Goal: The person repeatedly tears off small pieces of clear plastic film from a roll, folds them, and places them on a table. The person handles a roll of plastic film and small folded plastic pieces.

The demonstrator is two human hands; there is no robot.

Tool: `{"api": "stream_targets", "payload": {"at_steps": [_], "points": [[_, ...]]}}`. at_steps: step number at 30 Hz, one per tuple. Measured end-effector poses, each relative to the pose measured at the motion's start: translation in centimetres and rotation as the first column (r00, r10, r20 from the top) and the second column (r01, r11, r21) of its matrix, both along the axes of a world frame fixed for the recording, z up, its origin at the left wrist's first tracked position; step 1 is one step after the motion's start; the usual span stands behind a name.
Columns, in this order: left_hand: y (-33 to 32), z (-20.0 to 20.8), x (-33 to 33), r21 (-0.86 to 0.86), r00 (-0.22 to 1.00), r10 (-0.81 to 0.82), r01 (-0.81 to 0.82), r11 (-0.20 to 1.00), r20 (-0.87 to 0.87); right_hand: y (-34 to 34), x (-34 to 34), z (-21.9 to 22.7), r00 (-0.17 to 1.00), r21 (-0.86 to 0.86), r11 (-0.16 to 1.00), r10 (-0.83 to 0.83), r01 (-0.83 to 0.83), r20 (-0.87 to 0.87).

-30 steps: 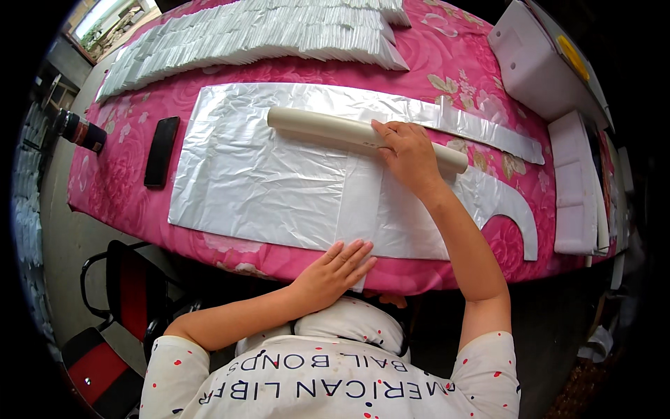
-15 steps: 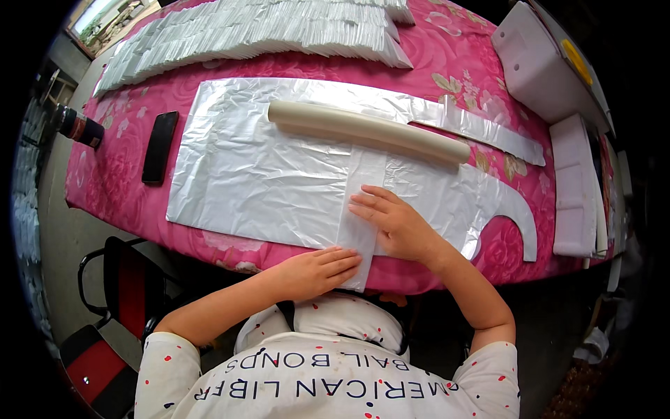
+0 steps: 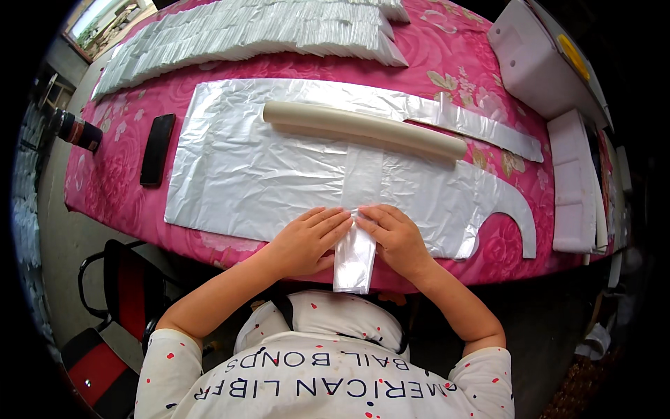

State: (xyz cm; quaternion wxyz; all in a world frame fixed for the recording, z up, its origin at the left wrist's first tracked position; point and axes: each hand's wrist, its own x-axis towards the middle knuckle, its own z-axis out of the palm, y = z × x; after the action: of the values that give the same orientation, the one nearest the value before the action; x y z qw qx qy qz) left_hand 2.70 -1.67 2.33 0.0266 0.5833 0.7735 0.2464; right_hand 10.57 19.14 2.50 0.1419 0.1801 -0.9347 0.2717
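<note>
A narrow folded white plastic bag runs down over the front edge of a stack of flat white plastic bags with curved handle cutouts at the right. Its lower part is shiny and juts past the table edge. My left hand and my right hand meet at a crease across this strip, fingertips almost touching. Both hold the folded bag there, the thumbs partly hidden. Beyond them a long beige tube lies across the stack, on top of the strip's far end.
Thick rows of folded white bags cover the table's far side. At the left are a black phone and a dark jar. White foam boxes line the right edge. A red-and-black chair stands at lower left.
My left hand has moved up and my right hand slightly down, so they now meet at the strip's crease. The strip's near part has turned from dull to shiny.
</note>
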Motion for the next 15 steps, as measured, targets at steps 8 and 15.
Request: {"api": "stream_targets", "payload": {"at_steps": [8,15], "points": [[1.5,-0.2,-0.8,0.09,0.974,0.138,-0.156,0.984,0.182,0.6,-0.9,0.8,0.984,-0.203,0.971,-0.097,0.126,0.148],[3.4,2.0,-1.3,-0.007,0.614,0.365,-0.506,0.863,0.7,0.8,-3.9,1.8,0.701,-0.358,0.746,-0.199,0.562,0.685]]}}
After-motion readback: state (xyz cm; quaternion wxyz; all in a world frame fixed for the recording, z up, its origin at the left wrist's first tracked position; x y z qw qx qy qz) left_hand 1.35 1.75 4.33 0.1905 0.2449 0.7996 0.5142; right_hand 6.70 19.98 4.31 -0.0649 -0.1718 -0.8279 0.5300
